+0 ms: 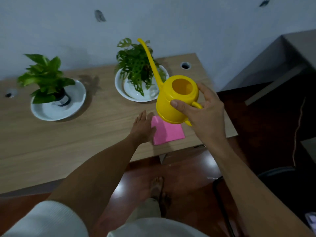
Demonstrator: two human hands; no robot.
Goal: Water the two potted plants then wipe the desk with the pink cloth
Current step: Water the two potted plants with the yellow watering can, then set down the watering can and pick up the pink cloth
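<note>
My right hand [203, 113] grips a yellow watering can [172, 100] by its handle, held above the desk's right part. Its long thin spout [150, 60] rises up past the right potted plant [136, 65], which stands in a white dish [119, 86]. The left potted plant [46, 77] sits in a dark pot on another white dish [51, 112]. A folded pink cloth [167, 134] lies on the wooden desk [68, 137] under the can. My left hand [143, 129] rests flat on the desk with its fingers touching the cloth's left edge.
The desk has a round cable hole at the back right [185, 65] and one at the far left [8, 95]. A pale wall stands behind the desk. A grey cabinet [282, 65] is to the right. A black chair frame [222, 202] and a bare foot [158, 187] are on the dark floor.
</note>
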